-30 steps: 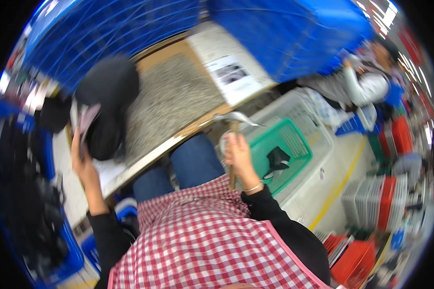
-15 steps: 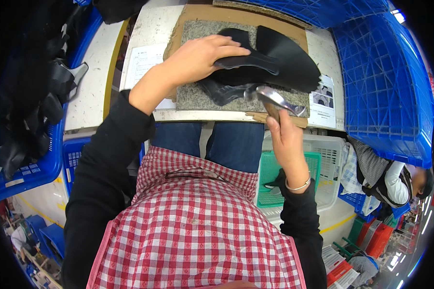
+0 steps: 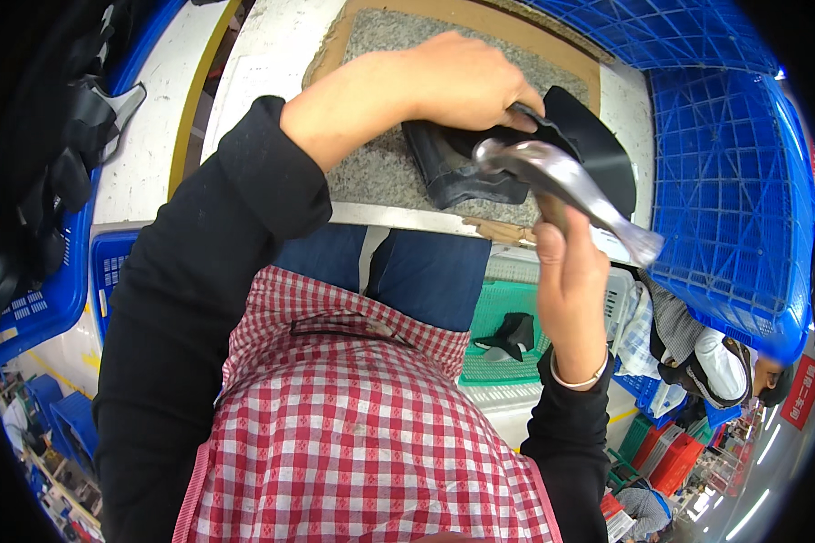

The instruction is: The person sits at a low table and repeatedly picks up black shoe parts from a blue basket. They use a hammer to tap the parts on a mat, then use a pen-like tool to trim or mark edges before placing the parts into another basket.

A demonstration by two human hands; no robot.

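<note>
My right hand is wrapped around the wooden handle of a hammer, with its shiny metal head raised over the near right part of the work surface. Bent over a black leather-like piece, my left hand pinches its edge between thumb and fingers. The piece is curved and partly lifted; its folded near flap rests on a grey speckled stone slab. The hammer head hides some of the piece, and my left hand covers more of it.
A brown board lies under the slab on a white table. Blue crates stand at the right. Black pieces fill a blue basket at the left. Below the table edge, a green basket holds a black piece. Another person sits far right.
My left hand has gone from lying flat on the piece to gripping its edge, farther right. The leather piece has shifted right. My right hand has raised the hammer and moved it slightly right.
</note>
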